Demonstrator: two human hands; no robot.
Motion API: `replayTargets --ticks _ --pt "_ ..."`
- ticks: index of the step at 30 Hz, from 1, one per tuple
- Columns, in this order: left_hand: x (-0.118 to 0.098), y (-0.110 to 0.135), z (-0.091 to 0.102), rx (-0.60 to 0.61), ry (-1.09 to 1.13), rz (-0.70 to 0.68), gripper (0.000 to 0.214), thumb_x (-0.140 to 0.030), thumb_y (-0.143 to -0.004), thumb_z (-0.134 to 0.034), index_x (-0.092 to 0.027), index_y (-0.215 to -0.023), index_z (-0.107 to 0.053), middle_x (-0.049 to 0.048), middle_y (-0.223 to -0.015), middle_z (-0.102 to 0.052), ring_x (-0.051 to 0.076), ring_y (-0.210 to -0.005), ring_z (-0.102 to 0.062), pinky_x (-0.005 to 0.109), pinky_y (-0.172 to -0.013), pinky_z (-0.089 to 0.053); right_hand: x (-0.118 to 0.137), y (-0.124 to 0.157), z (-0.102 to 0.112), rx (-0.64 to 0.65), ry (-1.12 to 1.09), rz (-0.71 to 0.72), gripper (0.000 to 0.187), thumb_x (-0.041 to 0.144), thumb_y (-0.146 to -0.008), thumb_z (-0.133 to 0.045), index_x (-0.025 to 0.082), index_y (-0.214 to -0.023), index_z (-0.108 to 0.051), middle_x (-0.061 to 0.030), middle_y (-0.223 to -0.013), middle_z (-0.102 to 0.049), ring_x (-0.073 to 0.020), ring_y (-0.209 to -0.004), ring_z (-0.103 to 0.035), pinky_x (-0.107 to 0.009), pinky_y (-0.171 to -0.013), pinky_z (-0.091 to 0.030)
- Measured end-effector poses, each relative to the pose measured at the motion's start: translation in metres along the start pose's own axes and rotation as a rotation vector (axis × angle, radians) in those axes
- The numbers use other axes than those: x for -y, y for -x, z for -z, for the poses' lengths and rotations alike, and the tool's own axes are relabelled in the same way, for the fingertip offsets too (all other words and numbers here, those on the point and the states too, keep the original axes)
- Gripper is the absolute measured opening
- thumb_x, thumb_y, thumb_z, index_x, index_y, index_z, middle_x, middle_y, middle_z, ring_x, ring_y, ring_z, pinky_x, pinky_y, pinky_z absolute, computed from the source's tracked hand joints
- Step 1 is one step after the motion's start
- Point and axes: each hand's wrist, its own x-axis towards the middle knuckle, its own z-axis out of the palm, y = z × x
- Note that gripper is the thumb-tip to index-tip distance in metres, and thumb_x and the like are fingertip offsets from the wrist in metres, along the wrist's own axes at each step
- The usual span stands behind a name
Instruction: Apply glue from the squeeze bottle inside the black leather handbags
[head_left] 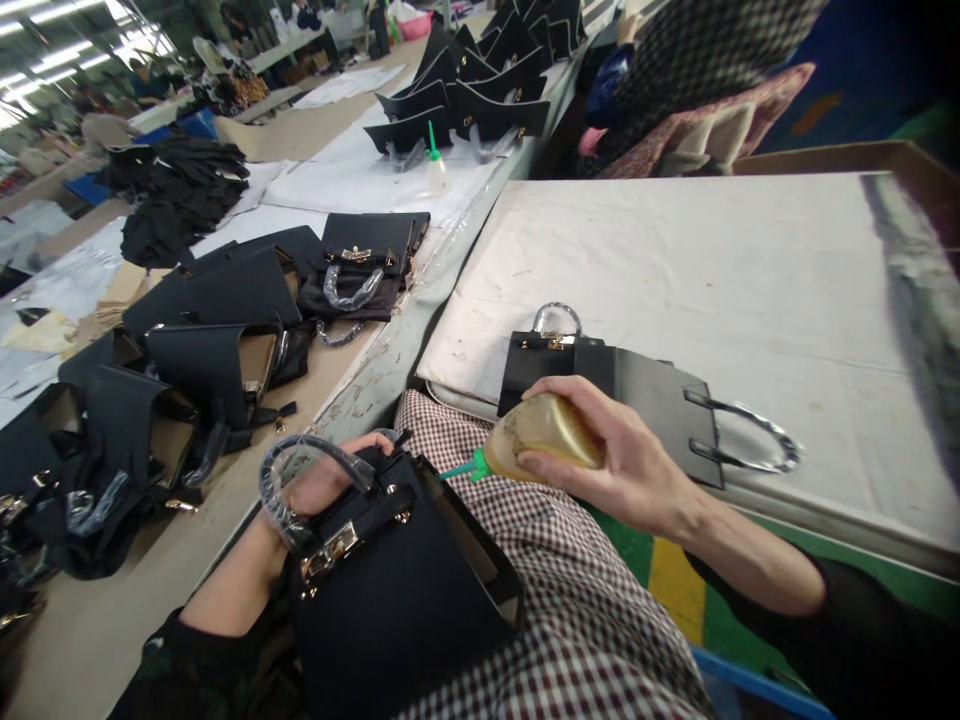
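Note:
My right hand is wrapped round a squeeze bottle of yellowish liquid, tilted so its green nozzle points left. The nozzle tip reaches the upper edge of a black handbag on my lap; whether it touches cannot be made out. My left hand grips the bag's top edge from behind the plastic-wrapped handle, its fingers partly hidden. Gold-coloured hardware and a strap sit on the bag's front. Its side gapes, showing a brown lining.
Several black bags crowd the left bench. On the white-covered table at right lie another black bag and a panel with a wrapped handle. A second nozzle bottle stands near upright black panels. A person in checked clothing is at upper right.

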Motion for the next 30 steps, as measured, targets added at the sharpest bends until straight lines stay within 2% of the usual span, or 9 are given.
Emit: replayTargets --ticks 3,6,11,16,25,30 --pt "-0.001 0.001 -0.001 0.003 0.012 0.019 0.015 -0.029 -0.092 -0.059 -0.024 -0.106 -0.062 -0.0001 -0.101 -0.064 0.020 -0.093 -0.057 0.030 -0.084 -0.052 -0.001 -0.002 -0.010 -0.032 0.013 0.092 0.051 0.055 -0.090 -0.077 0.020 -0.122 -0.058 -0.0111 -0.107 -0.074 -0.0257 -0.086 -0.073 -0.035 -0.071 -0.059" --pt "-0.001 0.002 -0.003 -0.009 0.032 0.026 0.015 -0.030 -0.092 -0.060 -0.023 -0.105 -0.062 0.0007 -0.101 -0.064 0.020 -0.092 -0.056 0.030 -0.082 -0.053 -0.002 -0.003 -0.013 -0.007 0.045 0.145 0.051 0.053 -0.091 -0.077 0.019 -0.124 -0.057 -0.0119 -0.108 -0.074 -0.0261 -0.088 -0.072 -0.036 -0.074 -0.058" --pt "-0.004 0.002 -0.004 -0.013 -0.004 0.026 0.016 -0.026 -0.090 -0.058 -0.022 -0.105 -0.061 0.0004 -0.098 -0.064 0.020 -0.089 -0.056 0.030 -0.080 -0.052 -0.001 0.001 0.000 0.134 0.018 0.051 0.045 0.052 -0.091 -0.077 0.021 -0.118 -0.059 -0.0067 -0.099 -0.073 -0.0212 -0.076 -0.069 -0.031 -0.065 -0.054" --pt "-0.003 -0.001 -0.002 -0.006 -0.017 -0.012 0.021 -0.027 -0.086 -0.060 -0.021 -0.105 -0.062 0.0011 -0.101 -0.065 0.020 -0.091 -0.056 0.031 -0.082 -0.051 -0.004 0.008 0.015 0.109 -0.023 -0.058 0.043 0.050 -0.090 -0.077 0.022 -0.118 -0.060 -0.0034 -0.094 -0.073 -0.0188 -0.071 -0.067 -0.029 -0.060 -0.052" --pt "0.002 -0.002 -0.001 -0.028 -0.056 0.001 0.018 -0.030 -0.086 -0.064 -0.022 -0.102 -0.064 0.0009 -0.103 -0.067 0.022 -0.094 -0.058 0.031 -0.087 -0.050 -0.001 0.013 0.024 0.264 0.019 -0.089 0.038 0.049 -0.090 -0.075 0.022 -0.113 -0.062 -0.0020 -0.092 -0.073 -0.0182 -0.070 -0.066 -0.028 -0.060 -0.050" --pt "-0.001 -0.001 -0.002 -0.012 -0.005 0.042 0.019 -0.035 -0.088 -0.064 -0.022 -0.101 -0.062 0.0007 -0.098 -0.065 0.021 -0.089 -0.057 0.031 -0.081 -0.050 0.007 0.013 0.029 0.352 0.030 -0.114 0.036 0.045 -0.087 -0.077 0.022 -0.111 -0.065 -0.0015 -0.089 -0.073 -0.0175 -0.070 -0.066 -0.028 -0.061 -0.049"
